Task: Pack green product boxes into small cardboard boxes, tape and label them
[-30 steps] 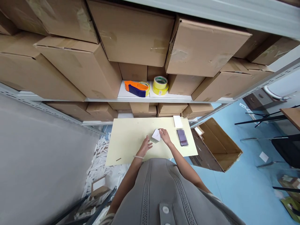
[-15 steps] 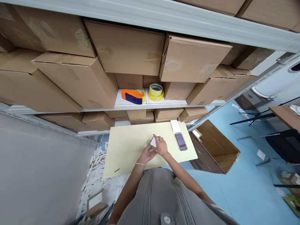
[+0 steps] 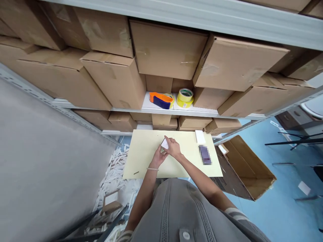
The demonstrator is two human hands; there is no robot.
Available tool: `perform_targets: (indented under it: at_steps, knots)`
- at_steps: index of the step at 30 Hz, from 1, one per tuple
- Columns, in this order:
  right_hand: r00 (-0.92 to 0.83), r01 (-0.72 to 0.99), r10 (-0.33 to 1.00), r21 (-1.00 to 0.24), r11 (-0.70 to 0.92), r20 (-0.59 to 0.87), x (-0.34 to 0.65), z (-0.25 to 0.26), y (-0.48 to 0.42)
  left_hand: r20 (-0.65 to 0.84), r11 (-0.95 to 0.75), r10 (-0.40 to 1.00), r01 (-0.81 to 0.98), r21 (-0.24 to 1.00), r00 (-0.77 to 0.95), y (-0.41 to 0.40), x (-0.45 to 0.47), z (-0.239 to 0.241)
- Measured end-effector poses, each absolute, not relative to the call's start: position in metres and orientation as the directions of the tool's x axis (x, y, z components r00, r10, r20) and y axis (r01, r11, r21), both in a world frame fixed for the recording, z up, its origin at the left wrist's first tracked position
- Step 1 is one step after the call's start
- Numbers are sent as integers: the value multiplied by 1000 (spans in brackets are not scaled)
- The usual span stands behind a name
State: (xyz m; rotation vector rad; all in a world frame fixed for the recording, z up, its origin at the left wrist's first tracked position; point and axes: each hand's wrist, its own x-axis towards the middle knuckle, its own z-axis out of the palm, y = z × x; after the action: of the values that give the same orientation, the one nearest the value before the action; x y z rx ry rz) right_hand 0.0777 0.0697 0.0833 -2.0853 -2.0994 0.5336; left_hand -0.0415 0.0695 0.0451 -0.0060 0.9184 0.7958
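Over the pale yellow board, a small white box is gripped between my two hands. My right hand wraps its far and right sides, fingers bent over it. My left hand holds the near left edge, a light band around the wrist. Fingers cover much of the box, so its full shape is hidden. Right of my hands lies a pixelated purple object, and behind that a white box. A thin dark strip lies by the board's front left corner.
Shelves with cardboard boxes rise ahead. On one shelf sit an orange-and-blue tape dispenser and yellow tape rolls. A large open carton stands right of the board. White paper scraps cover the floor at left.
The camera view has turned left, so the shelves and board appear further right. Both hands still hold the small white box, with only slight finger movement.
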Motion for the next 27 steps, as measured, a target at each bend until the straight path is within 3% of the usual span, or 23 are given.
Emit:
perform_targets:
  at_steps: [5, 10, 19, 27]
  knots:
    - [-193, 929, 970, -344, 134, -145, 18, 82, 118, -632, 579, 757, -623, 527, 168, 93, -97, 54]
    - [-241, 928, 952, -333, 169, -188, -33, 78, 150, -548, 481, 833, -590, 649, 77, 109, -144, 55]
    - [-204, 956, 946, -259, 137, -252, -66, 69, 163, -656, 535, 754, -554, 638, -28, 126, -163, 41]
    - [-242, 943, 941, -287, 170, -238, -63, 68, 158, -643, 549, 766, -517, 657, -3, 124, -163, 33]
